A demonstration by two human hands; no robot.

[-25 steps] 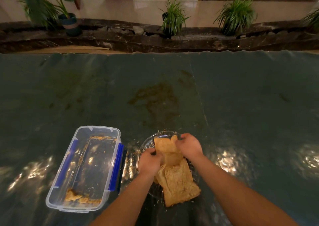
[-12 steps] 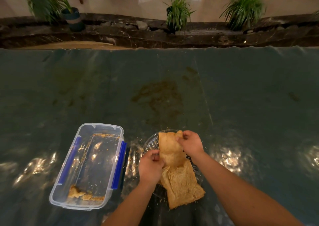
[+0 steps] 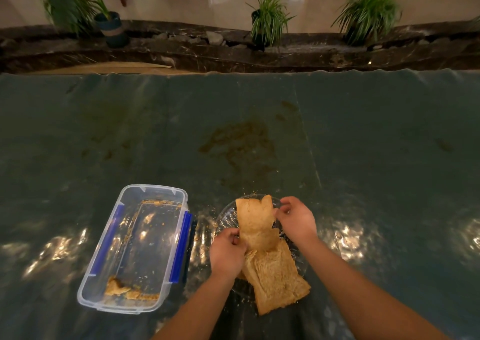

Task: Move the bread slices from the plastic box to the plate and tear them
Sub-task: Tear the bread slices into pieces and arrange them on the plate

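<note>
A clear glass plate (image 3: 225, 217) lies on the table in front of me. Over it I hold a brown bread slice (image 3: 255, 221), my left hand (image 3: 227, 254) pinching its near left corner and my right hand (image 3: 296, 219) pinching its right edge, where a tear shows. Another bread slice (image 3: 275, 280) lies on the plate below, hanging over its near rim. Left of the plate stands the clear plastic box (image 3: 155, 191) with blue side clips, holding only crumbs and a small bread scrap (image 3: 117, 286) at its near end.
The table wears a dark green plastic sheet (image 3: 363, 145) with brown stains past the plate. Beyond its far edge runs a dark stone ledge (image 3: 233, 51) with several potted plants.
The held slice has been lifted and spread wider above the plate. My right hand has moved rightward along its edge and a tear has opened there.
</note>
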